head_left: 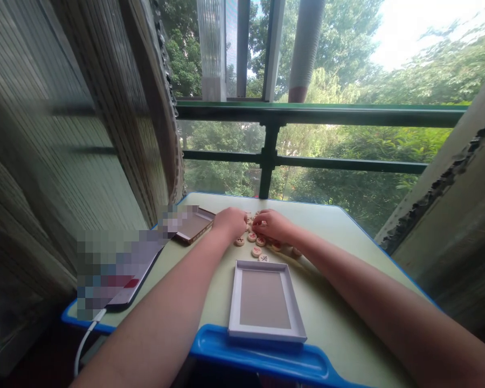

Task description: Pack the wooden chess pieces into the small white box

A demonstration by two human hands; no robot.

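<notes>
Round wooden Chinese chess pieces, marked in red or black, lie in a loose heap on the far middle of the small table. My left hand is at the heap's left side, fingers curled inward; what they close on is hidden behind the hand. From the right, my right hand reaches over the heap with bent fingers and thumb pinched on a piece. A black-marked piece lies just below my left hand. Nearer to me is a shallow white box tray, its brown bottom showing.
Another shallow box part lies at the table's left edge. A tablet-like device, partly pixelated, rests in front of it with a white cable. A blue trough edges the table. Curtains and a green window railing surround it.
</notes>
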